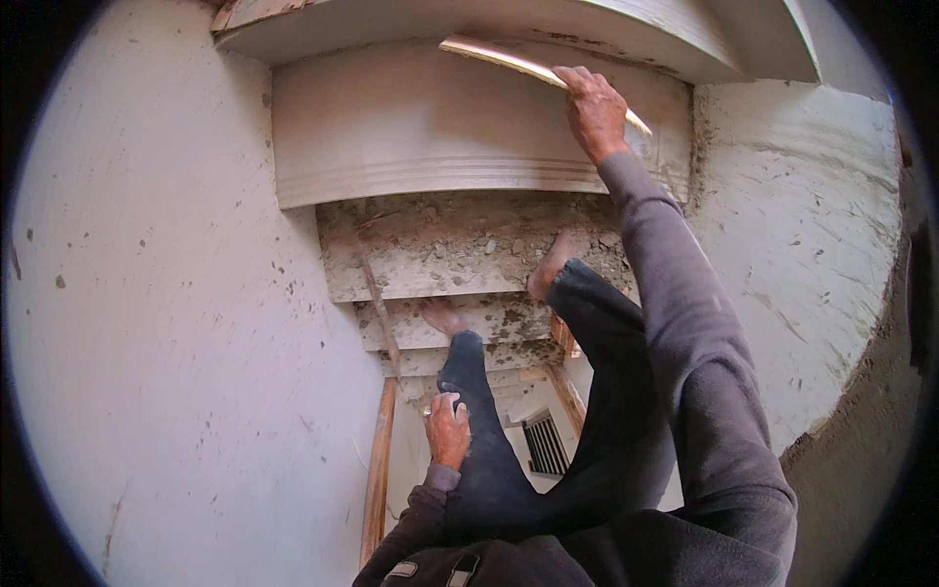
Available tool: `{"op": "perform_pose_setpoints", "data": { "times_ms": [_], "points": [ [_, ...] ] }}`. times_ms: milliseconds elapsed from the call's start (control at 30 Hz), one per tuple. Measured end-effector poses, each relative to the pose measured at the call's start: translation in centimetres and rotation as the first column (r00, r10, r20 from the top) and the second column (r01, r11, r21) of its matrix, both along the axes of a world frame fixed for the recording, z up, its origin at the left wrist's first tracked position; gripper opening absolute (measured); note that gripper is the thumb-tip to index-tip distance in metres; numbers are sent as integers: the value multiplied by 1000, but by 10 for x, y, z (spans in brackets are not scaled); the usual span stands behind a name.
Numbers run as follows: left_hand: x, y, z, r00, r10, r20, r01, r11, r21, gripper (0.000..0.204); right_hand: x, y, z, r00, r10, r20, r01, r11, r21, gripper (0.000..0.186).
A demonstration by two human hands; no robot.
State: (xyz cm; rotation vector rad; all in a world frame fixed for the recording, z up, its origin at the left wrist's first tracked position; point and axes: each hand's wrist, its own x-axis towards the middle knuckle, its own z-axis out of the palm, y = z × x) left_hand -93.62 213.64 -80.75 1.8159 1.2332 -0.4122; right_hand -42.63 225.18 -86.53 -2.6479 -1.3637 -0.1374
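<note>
My right hand [595, 112] is raised at the far end of the stairwell, its fingers closed round a long, thin, pale strip [504, 59]. The strip slants down to the right in front of the light stone riser [411, 127], under the overhanging step; its bright edge catches the light. I cannot tell whether it touches the riser. Low beside my left leg, my left hand [448, 430] has its fingers curled in. A small whitish bit shows at those fingers, too small to name.
My bare feet stand on dusty steps [381, 279] strewn with rubble. A thin wooden stick [377, 303] leans along the left side. Plastered walls [176, 293] close in on both sides. Below are wooden planks [380, 470] and a dark slatted grille [545, 445].
</note>
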Motion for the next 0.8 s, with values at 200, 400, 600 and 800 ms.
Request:
{"op": "perform_pose_setpoints", "data": {
  "times_ms": [200,400,600,800],
  "points": [
    [-2,1,3,999,48,-2,-48,999,-6,21,-14,0,-6,985,174,-11,-174,982,-77,35],
    [-6,-1,4,996,82,18,-82,996,-25,22,-6,12,5,947,321,17,-321,946,39,29],
    [-7,-2,2,994,112,19,-111,994,-8,21,-21,85,-12,984,157,83,-159,987,8,31],
    [-11,0,7,988,157,6,-157,987,-23,21,-43,100,4,933,358,-37,-359,933,-23,34]
  ]
}}
